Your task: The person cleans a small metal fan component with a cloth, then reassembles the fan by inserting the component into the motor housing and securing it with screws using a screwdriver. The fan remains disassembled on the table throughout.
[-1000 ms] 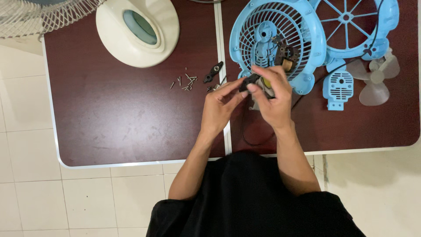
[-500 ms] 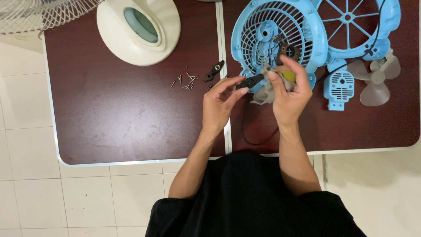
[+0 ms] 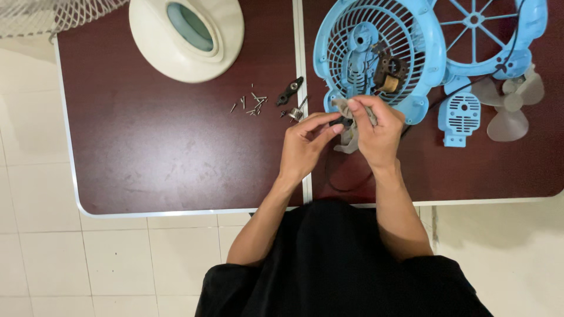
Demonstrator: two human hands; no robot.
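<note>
Far left, top corner: we note a white wire fan guard hanging over the edge of the dark red worktop. Just right of it sits a cream round fan base with a teal oval inset, lying flat on the worktop.

Centre of the worktop: a loose scatter of small screws, and just right of them a small black bracket. Both lie apart from the hands.

Left hand: its fingers are curled, thumb and forefinger tips pressed onto a small dark part held between the two hands. We cannot tell what the part is; it is mostly hidden.

Right hand: its fingers pinch a piece of grey cloth, which hangs below the hand, just over the seam where two worktop panels meet. The dark part sits against the cloth, just in front of the blue fan housing.

Behind the hands: a blue rear fan grille with the bare motor, copper winding visible, at its middle. A black cable runs from it to the right.

Far right: a blue front ring with spokes, a small blue vented cover, and a translucent grey fan blade lie close together.
</note>
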